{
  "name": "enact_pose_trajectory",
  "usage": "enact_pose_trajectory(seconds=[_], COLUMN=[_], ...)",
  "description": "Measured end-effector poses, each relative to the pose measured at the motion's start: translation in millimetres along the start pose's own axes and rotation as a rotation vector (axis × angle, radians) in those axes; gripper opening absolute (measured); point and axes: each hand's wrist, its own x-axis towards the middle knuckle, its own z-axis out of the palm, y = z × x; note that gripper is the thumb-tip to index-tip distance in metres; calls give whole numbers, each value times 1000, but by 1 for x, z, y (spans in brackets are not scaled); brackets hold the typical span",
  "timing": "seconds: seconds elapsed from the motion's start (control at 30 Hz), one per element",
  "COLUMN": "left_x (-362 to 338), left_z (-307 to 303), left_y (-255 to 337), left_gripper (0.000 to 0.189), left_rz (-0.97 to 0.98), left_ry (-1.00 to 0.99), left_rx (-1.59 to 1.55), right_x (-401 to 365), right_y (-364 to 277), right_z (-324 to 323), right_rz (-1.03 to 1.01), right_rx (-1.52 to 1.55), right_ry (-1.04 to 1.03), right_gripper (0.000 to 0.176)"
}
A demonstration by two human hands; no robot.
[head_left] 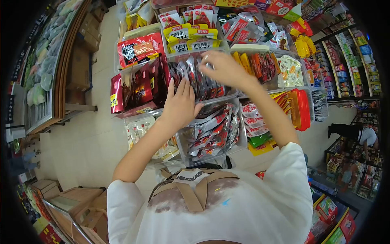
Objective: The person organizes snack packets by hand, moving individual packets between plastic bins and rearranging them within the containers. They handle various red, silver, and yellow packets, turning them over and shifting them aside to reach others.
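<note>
Your left hand [180, 105], flat and ungrasping, lies against upright packets [202, 87], likely steadying them; your right hand's [224, 70] grip is unclear.

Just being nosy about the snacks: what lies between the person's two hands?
In the head view, a row of silvery packets lies between the left hand and right hand.

Bright, even centre | dim toward 4 o'clock | I note glints, foil packets [197, 83], 12 o'clock | fisheye bend, black corners
</note>
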Motion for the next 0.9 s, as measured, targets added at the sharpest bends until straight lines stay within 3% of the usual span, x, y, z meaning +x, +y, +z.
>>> enact_pose_trajectory(seconds=[0.07, 0.2, 0.27, 0.37, 0.47, 0.63, 0.7, 0.73, 0.8, 0.83, 0.9], left_x=[2, 3, 2, 0, -7, -16, -12, -10, 4, 12, 29], left_z=[0, 0, -1, 0, -6, -30, -45, -53, -74, -88, -96], left_y=[-1, -1, -1, 2, 3, 8, 6, 4, -3, -5, -3], left_gripper=[56, 58, 58, 55, 50, 36, 35, 35, 35, 36, 37], left_rz=[-1, 2, -4, -29, -65, -139, -155, -165, -175, -230, -288], left_ry=[0, -2, 11, 38, 52, 98, 175, 252, 350, 416, 477], left_rx=[-19, -68, -69, -79, -131, -256, -336, -414, -445, -625, -804], right_x=[8, 17, 14, 13, 13, 20, 19, 18, 14, 11, 3], right_y=[31, 113, 142, 187, 178, 170, 141, 127, 97, 78, 38], right_z=[-32, -95, -105, -93, -95, -136, -157, -163, -170, -170, -162], right_rz=[-1, 202, 165, 159, 293, 101, 145, 142, -22, -23, -149], right_rx=[-28, 12, -169, -140, -102, 79, 416, 418, 146, 149, 23], right_ry=[155, 397, 463, 293, 225, 300, 300, 297, 340, 336, 96], right_gripper=[26, 29, 29, 26, 27, 21, 16, 16, 15, 15, 17])
